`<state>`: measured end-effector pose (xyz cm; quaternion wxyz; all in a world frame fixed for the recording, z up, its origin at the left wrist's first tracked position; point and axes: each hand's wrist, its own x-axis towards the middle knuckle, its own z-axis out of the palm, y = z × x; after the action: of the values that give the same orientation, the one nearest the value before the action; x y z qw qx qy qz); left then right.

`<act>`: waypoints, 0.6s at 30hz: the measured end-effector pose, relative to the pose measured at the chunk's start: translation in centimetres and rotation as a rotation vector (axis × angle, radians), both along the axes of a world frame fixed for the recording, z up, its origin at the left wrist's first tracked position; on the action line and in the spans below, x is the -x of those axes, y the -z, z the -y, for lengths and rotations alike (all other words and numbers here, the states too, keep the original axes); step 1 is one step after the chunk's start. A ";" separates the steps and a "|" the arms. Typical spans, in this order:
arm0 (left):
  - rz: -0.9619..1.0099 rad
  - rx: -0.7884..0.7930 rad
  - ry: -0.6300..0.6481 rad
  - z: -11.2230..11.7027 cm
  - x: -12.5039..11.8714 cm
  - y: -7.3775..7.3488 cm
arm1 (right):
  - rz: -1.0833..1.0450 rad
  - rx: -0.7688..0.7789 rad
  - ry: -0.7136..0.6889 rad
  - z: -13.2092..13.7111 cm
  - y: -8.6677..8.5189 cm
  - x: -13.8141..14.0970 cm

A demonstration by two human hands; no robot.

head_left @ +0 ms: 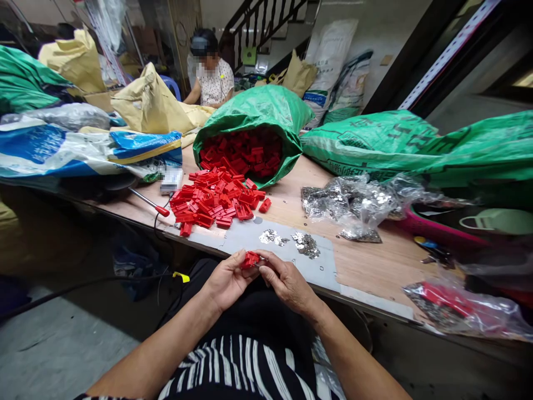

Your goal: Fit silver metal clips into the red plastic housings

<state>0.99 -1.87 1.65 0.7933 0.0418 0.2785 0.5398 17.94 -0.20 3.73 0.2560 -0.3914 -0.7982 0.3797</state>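
Note:
My left hand (229,280) is closed around a small red plastic part (250,259), held over my lap just off the table's front edge. My right hand (287,280) meets it from the other side, thumb and forefinger pinched at the part. A thin greyish edge, apparently a small metal piece (258,264), shows between those fingertips, mostly hidden. Beyond my hands, a heap of similar red parts (212,200) spills out of a green woven sack (258,103). Two small piles of flat metal pieces, one bright (272,238) and one darker (306,244), lie on a grey sheet (287,266).
Clear bags of metal pieces (353,203) lie on the right of the wooden table (366,278), near a pink basin (428,225). A red-knobbed lever (162,211) sticks out at left. More green sacks (375,139) line the back. Another person (214,78) sits beyond.

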 end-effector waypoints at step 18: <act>0.088 0.044 -0.012 0.2 -1.2 -1.0 | 0.063 -0.167 0.041 0.1 0.7 -1.0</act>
<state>2.22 -2.03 2.65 0.8024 -0.0010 0.2554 0.5394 18.98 -0.32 3.00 0.2702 -0.3966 -0.8266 0.2942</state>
